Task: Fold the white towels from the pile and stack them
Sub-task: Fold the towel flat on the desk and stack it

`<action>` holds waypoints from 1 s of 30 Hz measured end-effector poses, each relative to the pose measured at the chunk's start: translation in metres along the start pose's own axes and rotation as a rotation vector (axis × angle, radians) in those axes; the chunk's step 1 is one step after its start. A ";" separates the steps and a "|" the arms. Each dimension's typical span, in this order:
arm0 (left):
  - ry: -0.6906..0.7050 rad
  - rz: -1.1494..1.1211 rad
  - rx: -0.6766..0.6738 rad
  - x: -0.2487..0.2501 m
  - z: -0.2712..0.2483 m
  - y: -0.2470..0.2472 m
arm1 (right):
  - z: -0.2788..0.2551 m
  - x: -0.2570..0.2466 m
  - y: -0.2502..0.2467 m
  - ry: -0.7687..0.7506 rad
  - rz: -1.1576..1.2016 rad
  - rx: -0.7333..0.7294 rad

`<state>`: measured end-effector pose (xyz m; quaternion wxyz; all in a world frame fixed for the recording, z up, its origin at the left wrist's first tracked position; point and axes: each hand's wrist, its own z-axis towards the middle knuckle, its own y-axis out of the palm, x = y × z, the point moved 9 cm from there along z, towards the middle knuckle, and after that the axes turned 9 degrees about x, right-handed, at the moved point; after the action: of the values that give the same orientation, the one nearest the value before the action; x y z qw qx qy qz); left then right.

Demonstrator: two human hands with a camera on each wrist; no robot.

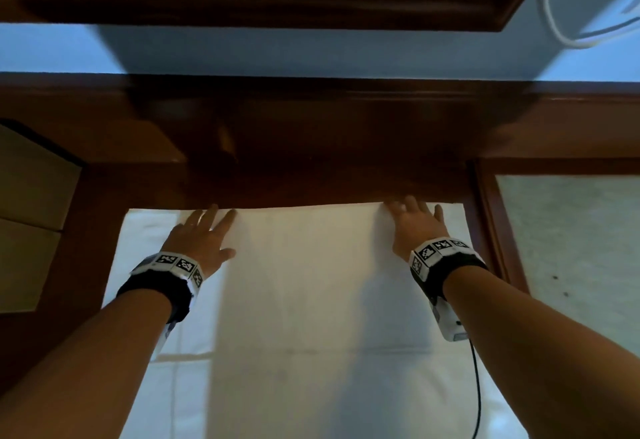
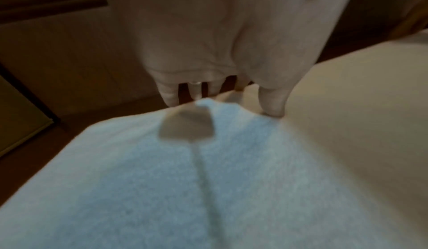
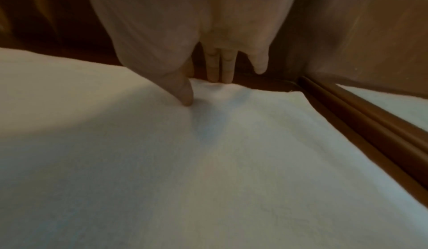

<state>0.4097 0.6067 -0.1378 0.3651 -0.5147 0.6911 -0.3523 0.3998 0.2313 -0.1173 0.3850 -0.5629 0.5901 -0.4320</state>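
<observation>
Left hand [image 1: 202, 237]: fingers straight and spread, palm down, fingertips at the towel's far edge, left of centre. Left wrist view shows the thumb tip pressing into the cloth, a small dimple there. Nothing pinched.

Right hand [image 1: 414, 227]: same posture, fingers spread flat at the far edge toward the right corner, thumb tip dug lightly into the pile of the fabric.

White towel [image 1: 311, 300] lies spread flat on the dark wooden table [image 1: 311, 147], its far edge straight across the tabletop and its near end running out of frame toward the person.

Handling, as judged: soft, limp, light, slightly grippy terry; it will sag wherever unsupported. Best held by pinching the two far corners or the edge under each hand.

Containers: none in view; no pile or stack visible either.
</observation>
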 end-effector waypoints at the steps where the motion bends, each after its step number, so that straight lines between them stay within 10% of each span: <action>1: 0.002 0.013 0.036 0.000 0.001 0.001 | 0.001 0.002 0.001 -0.002 0.003 0.014; 8: 0.089 -0.012 0.428 0.011 -0.007 -0.029 | 0.006 0.008 0.001 -0.018 -0.024 0.036; 17: 0.010 -0.296 0.444 -0.020 -0.019 -0.082 | -0.003 0.000 -0.057 -0.022 0.301 0.146; 22: 0.143 -0.109 0.729 -0.023 -0.079 -0.120 | -0.047 0.003 -0.079 0.011 0.300 0.125; 30: 0.132 0.057 0.814 -0.026 -0.210 -0.075 | -0.178 -0.012 -0.078 -0.135 0.040 0.409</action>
<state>0.2667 0.6383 0.0328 0.5035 -0.2853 0.5311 -0.6189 0.2595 0.2579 0.0149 0.5383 -0.4889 0.4743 -0.4962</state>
